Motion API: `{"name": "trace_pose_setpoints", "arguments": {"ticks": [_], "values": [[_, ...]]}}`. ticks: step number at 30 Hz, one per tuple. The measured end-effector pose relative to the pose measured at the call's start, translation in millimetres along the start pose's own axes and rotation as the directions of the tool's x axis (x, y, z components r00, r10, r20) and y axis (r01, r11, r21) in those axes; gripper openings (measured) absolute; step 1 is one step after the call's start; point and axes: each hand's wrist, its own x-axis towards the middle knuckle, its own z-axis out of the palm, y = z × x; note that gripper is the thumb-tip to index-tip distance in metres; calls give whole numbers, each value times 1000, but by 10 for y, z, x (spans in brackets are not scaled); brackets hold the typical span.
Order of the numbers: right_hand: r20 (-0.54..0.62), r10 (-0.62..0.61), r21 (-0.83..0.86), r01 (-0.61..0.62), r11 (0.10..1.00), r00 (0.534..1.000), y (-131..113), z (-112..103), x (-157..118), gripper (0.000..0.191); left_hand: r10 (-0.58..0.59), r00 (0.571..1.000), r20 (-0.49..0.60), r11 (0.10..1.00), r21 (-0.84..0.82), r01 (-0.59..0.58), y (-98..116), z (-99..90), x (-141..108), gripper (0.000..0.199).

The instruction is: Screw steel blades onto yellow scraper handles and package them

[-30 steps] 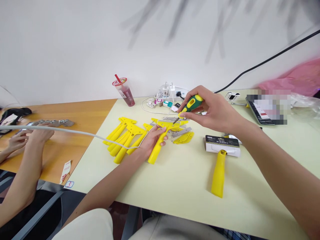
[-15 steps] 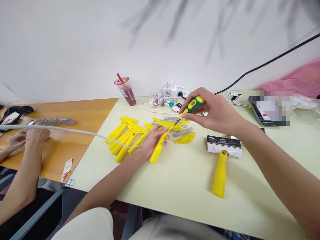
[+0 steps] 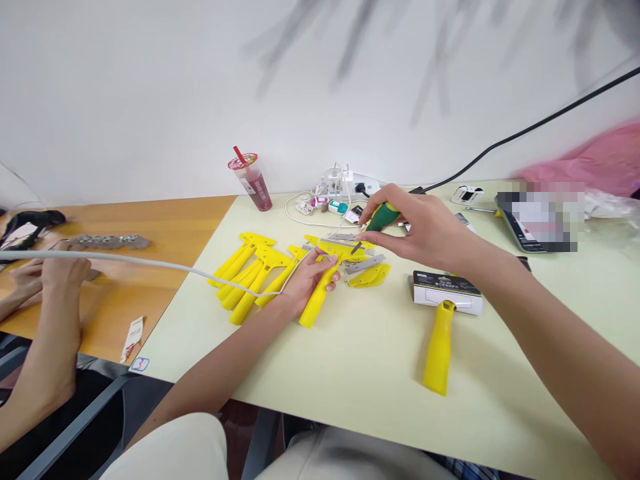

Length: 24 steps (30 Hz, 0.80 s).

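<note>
1. No wording is legible.
2. Black-and-white package card (image 3: pixel 447 281), right of and nearer than the right fingers (image 3: pixel 384 239): pale print, too small.
3. Drink cup (image 3: pixel 257 193), beyond and left of the left fingers (image 3: pixel 315 267): pale characters, unclear.
4. Blue-bordered sticker (image 3: pixel 141 364), well left of the left fingers: pink mark, unclear.
5. Paper slip (image 3: pixel 133 337), just beyond that sticker: red print, unreadable.

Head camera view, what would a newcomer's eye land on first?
Probably the bright yellow T-shaped tool in the left hand, with the green-and-yellow screwdriver in the right hand angled down at its head. Next, the similar yellow tools lying to its left on the pale table, and the cup of red drink behind them, near the wall.
</note>
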Motion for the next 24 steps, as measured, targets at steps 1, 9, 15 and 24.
{"name": "trace_pose_setpoints", "arguments": {"ticks": [1, 9, 15, 24], "values": [[-5, -16, -19, 16, 1000, 1000, -4, 13, -5, 31, 5, 1000, 3, 1000, 5, -5, -6, -1, 1, 58], [17, -99, -27, 100, 995, 995, -75, 83, -14, 23, 16, 1000, 14, 1000, -5, -16, -28, -22, 10, 57], [-21, -142, -161, 137, 977, 990, -1, 166, -21, 18, 7, 1000, -13, 1000, -3, -7, -10, 21, -9, 56], [-47, -241, -4, 241, 970, 969, -64, 146, 12, 16, 0, 1000, -12, 1000, -8, 0, -2, 41, -25, 53]]}}
